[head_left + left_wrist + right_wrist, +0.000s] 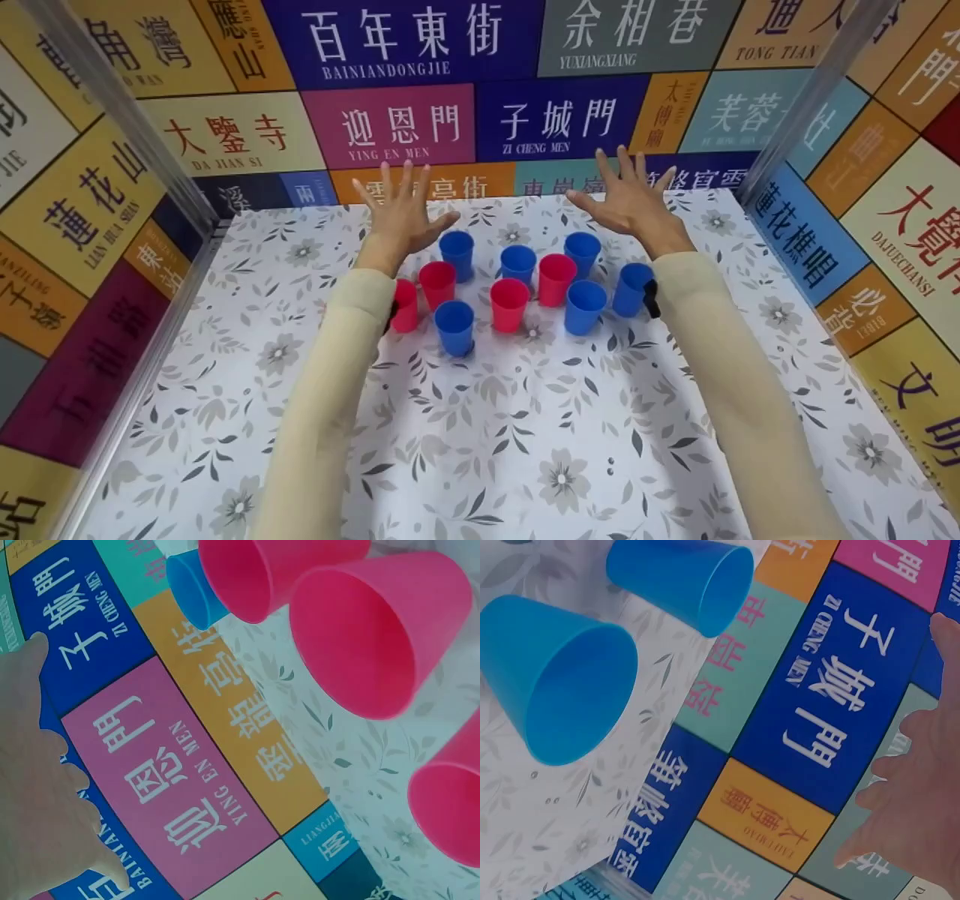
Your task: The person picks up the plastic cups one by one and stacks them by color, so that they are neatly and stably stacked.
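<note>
In the head view my left hand (399, 221) is held up above the far left of the cups, its fingers spread and nothing in it. On the other side my right hand (634, 202), also empty with fingers spread, hovers beyond the rightmost blue cup (630, 292). Below and between them, several blue and red cups stand upright, mouths up, among them a front blue cup (454, 330) and a middle red cup (509, 307). The left wrist view has red cups (442, 622) beside the left hand (45, 787); the right wrist view has blue cups (510, 667) beside the right hand (922, 772).
The cups stand on a white table (480, 480) covered in a grey floral print. Panels with coloured place-name signs (397, 124) rise at the back and both sides. Clear corner strips (142, 135) join the panels.
</note>
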A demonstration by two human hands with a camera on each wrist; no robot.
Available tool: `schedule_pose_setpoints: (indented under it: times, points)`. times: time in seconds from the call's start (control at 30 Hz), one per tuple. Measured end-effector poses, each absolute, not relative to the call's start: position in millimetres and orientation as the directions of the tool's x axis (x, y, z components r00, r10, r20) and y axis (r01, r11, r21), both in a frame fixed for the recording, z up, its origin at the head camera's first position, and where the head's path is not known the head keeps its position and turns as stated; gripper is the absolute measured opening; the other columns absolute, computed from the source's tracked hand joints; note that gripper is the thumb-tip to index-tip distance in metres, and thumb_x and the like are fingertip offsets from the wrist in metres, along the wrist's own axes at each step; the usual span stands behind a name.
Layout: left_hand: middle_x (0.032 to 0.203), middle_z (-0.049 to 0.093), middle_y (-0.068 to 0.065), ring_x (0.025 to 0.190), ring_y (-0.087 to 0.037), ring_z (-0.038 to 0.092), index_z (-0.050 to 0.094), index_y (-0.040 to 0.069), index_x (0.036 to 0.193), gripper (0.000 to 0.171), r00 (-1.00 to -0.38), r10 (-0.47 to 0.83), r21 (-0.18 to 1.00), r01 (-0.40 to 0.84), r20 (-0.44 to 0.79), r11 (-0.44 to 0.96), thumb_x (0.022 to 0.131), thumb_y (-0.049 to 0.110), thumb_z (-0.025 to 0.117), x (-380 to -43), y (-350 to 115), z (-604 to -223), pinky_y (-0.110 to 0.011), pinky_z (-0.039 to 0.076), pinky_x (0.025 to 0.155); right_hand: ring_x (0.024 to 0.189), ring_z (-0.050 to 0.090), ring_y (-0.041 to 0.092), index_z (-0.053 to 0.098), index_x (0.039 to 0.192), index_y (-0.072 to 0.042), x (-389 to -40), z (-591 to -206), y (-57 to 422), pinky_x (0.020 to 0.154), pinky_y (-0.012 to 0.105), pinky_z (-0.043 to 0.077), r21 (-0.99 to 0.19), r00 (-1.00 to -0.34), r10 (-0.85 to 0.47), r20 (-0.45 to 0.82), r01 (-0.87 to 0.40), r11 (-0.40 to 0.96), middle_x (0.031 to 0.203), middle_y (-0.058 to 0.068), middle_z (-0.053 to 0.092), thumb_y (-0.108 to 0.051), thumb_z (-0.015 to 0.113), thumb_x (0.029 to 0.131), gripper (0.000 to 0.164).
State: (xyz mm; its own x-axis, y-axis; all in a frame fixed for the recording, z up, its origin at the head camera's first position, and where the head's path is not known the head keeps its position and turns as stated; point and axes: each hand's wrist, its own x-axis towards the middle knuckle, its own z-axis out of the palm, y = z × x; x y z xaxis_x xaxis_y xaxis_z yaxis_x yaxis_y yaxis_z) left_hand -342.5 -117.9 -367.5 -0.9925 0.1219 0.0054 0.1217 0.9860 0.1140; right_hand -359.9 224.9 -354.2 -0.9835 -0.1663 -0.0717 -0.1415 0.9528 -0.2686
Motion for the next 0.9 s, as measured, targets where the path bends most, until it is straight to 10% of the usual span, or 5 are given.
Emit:
schedule_pose_setpoints:
  times: [0.9]
  points:
    - [0.171,-0.006,-0.003,0.155,-0.038,-0.018,-0.001,0.028,0.162,0.093,-0.963,0.254,0.269,0.268,0.085,0.925,0.092,0.073,0.040,-284.7,-158.3,-372.5,-0.075,-0.019,0.111,0.158,-0.009,0.025,0.001,0.161,-0.034,-306.4,-357.5,181.6,0.121,0.059,-0.020,-0.499,-0.922,-0.347,0.174,-0.386,0.776,0.171,-0.003,-0.007,-0.074,0.044,0.092,0.090]
